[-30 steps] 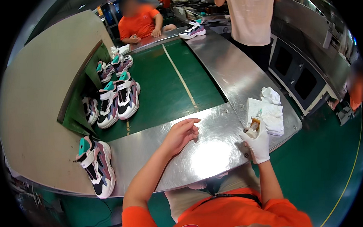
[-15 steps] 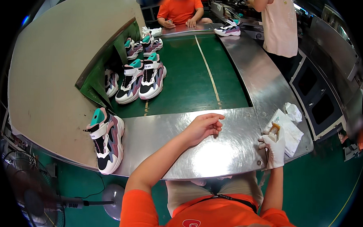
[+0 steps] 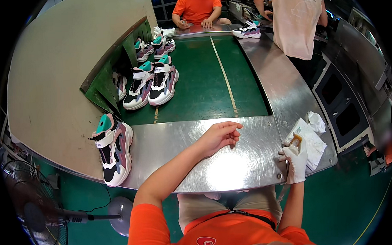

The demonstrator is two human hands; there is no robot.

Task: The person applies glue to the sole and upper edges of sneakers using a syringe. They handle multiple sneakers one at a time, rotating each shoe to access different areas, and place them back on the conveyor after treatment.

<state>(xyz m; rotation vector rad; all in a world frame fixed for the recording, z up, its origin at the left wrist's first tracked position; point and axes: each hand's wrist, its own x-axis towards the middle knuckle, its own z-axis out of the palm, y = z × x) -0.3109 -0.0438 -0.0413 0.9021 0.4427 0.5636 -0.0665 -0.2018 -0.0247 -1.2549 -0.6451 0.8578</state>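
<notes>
My bare left hand (image 3: 221,138) rests on the shiny metal tabletop (image 3: 162,145), its fingers loosely bent and nothing visible in them. At the right end of the top, my right hand (image 3: 295,160) wears a white glove and is closed around a small amber-brown piece (image 3: 296,139); its exact kind is unclear. Beneath and beside that hand lie a white cloth or paper (image 3: 316,150) and a crumpled white wad (image 3: 315,121). Near the left end stands a black, white and mauve sneaker (image 3: 114,151) with teal inside, touched by neither hand.
On the green surface (image 3: 203,79) beyond, several matching sneakers (image 3: 162,82) stand beside a green metal guard (image 3: 112,60). Another sneaker (image 3: 247,31) sits on the far metal ledge. One person in orange (image 3: 197,10) sits across; another (image 3: 298,24) stands right. A fan (image 3: 37,214) is at lower left.
The standing person at the right has shifted and turned more away. My two hands stay in place. The view has moved slightly.
</notes>
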